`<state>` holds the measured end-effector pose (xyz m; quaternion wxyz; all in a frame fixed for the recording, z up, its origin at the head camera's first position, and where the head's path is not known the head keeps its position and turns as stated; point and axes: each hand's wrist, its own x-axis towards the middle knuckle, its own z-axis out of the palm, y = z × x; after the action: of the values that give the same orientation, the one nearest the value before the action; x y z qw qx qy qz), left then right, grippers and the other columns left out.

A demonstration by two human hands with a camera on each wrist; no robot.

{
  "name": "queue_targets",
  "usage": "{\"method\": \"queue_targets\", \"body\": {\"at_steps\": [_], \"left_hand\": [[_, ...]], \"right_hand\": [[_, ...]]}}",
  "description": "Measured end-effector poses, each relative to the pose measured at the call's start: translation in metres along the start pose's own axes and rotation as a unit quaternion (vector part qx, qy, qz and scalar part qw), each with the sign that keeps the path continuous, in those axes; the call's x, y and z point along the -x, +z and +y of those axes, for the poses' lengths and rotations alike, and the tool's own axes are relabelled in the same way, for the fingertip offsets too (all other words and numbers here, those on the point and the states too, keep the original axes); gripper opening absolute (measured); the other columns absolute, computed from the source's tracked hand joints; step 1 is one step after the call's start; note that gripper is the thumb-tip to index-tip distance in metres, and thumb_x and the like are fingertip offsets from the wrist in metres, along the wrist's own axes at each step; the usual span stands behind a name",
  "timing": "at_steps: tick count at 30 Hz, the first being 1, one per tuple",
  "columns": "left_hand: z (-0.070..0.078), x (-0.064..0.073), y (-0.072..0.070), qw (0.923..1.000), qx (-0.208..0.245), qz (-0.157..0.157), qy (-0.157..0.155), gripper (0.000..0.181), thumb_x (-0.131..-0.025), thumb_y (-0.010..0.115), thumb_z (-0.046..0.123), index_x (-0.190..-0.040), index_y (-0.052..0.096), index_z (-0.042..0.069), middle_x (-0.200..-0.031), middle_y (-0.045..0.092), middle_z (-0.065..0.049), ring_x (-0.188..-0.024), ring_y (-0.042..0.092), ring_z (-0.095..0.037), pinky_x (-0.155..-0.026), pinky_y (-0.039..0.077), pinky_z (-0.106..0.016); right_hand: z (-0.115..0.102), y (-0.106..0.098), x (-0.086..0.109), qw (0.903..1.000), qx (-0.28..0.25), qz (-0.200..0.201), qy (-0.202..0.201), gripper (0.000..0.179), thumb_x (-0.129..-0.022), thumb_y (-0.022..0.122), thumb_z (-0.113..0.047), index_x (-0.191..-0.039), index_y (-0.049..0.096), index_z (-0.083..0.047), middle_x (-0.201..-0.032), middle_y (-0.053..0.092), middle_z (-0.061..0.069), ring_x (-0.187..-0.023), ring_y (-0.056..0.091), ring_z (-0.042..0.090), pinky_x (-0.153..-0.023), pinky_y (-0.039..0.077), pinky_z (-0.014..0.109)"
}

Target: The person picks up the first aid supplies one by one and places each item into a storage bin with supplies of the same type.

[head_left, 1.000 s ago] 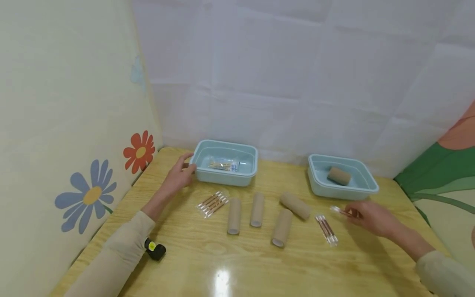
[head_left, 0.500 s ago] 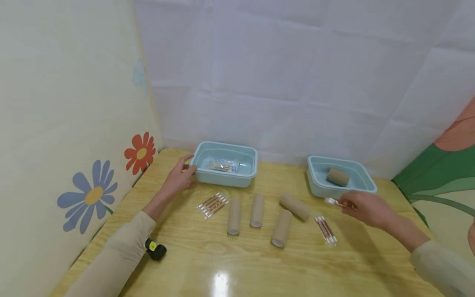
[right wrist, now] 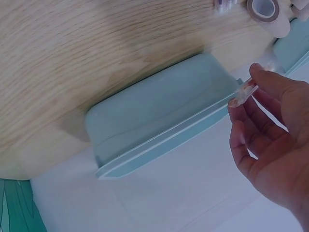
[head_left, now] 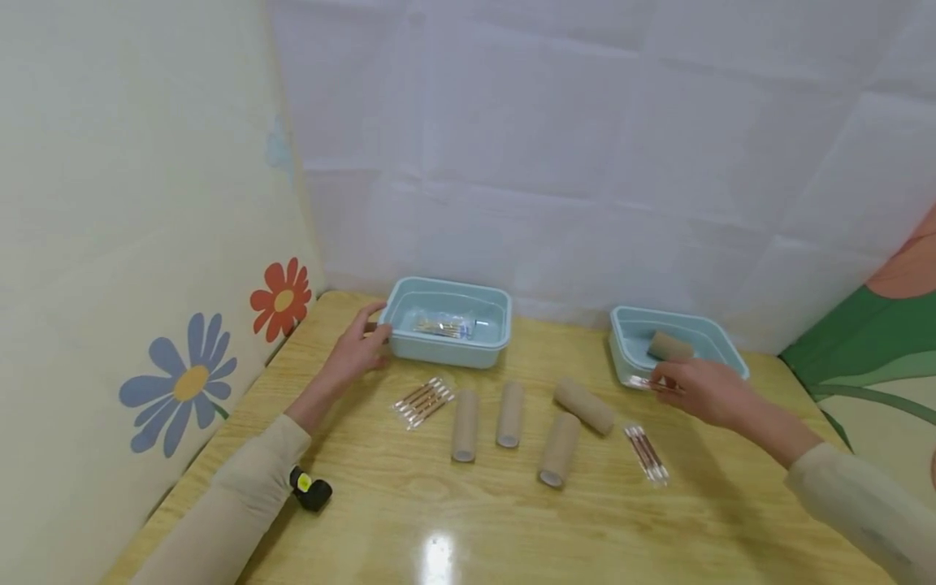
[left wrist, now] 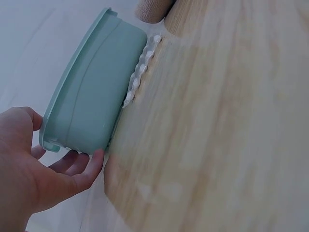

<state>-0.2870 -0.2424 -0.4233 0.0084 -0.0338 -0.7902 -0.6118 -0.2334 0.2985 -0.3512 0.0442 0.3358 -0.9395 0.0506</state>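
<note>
The right hand (head_left: 708,392) pinches a swab packet (head_left: 647,384) by the right tub (right wrist: 159,108); the left hand (head_left: 357,351) grips the left tub (head_left: 442,351) at its outer edge, open counter (head_left: 559,348) between tubs.

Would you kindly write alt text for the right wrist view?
A right hand pinches a clear packet near one corner of a pale blue tub on a wooden table. Part of another tub shows at the right edge.

A yellowish wood-grain worktop (head_left: 366,520), streaked by a bright glare (head_left: 437,556), meets a creased pale sheet (head_left: 512,146) behind. The cream left wall (head_left: 132,162) bears a blue flower (head_left: 179,386) and red flower (head_left: 283,300); green leaves (head_left: 855,357) show at right.
</note>
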Motion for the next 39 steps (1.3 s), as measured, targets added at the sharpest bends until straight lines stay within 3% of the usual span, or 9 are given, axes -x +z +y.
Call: {"method": "queue_targets", "body": {"at_steps": [15, 28, 34, 39], "left_hand": [[-0.003, 0.001, -0.003, 1.0000, 0.007, 0.000, -0.004, 0.061, -0.109, 0.045, 0.029, -0.164, 0.020, 0.021, -0.150, 0.034, -0.030, -0.132, 0.043, -0.047, -0.092, 0.053, -0.053], [-0.004, -0.002, -0.001, 0.9999, -0.012, 0.007, -0.007, 0.060, -0.108, 0.046, 0.029, -0.163, 0.023, 0.020, -0.148, 0.038, -0.029, -0.131, 0.045, -0.045, -0.090, 0.054, -0.049], [-0.002, 0.000, 0.001, 0.9999, -0.010, 0.006, -0.007, 0.060, -0.108, 0.047, 0.030, -0.163, 0.023, 0.021, -0.148, 0.039, -0.029, -0.131, 0.046, -0.045, -0.089, 0.055, -0.049], [-0.003, 0.000, 0.000, 0.9999, -0.012, 0.009, -0.004, 0.059, -0.108, 0.046, 0.030, -0.162, 0.025, 0.021, -0.147, 0.040, -0.029, -0.130, 0.048, -0.045, -0.088, 0.055, -0.049]], "right_hand": [[-0.014, 0.008, -0.029, 0.9953, 0.040, 0.061, -0.063, 0.014, -0.084, 0.085, -0.011, -0.092, 0.074, -0.015, -0.082, 0.058, -0.006, -0.068, 0.053, 0.010, -0.056, 0.047, 0.030], [-0.025, 0.018, -0.044, 0.9941, 0.048, 0.056, -0.080, 0.017, -0.082, 0.085, -0.012, -0.093, 0.073, -0.012, -0.082, 0.058, -0.003, -0.063, 0.057, 0.014, -0.051, 0.047, 0.033], [-0.030, 0.023, -0.051, 0.9943, 0.003, 0.054, -0.091, 0.017, -0.084, 0.084, -0.010, -0.095, 0.072, -0.008, -0.084, 0.059, -0.001, -0.067, 0.057, 0.014, -0.056, 0.049, 0.032], [-0.031, 0.029, -0.060, 0.9951, -0.050, 0.054, -0.066, 0.014, -0.086, 0.083, -0.011, -0.095, 0.073, -0.008, -0.081, 0.055, -0.003, -0.070, 0.053, 0.011, -0.060, 0.048, 0.032]]}}
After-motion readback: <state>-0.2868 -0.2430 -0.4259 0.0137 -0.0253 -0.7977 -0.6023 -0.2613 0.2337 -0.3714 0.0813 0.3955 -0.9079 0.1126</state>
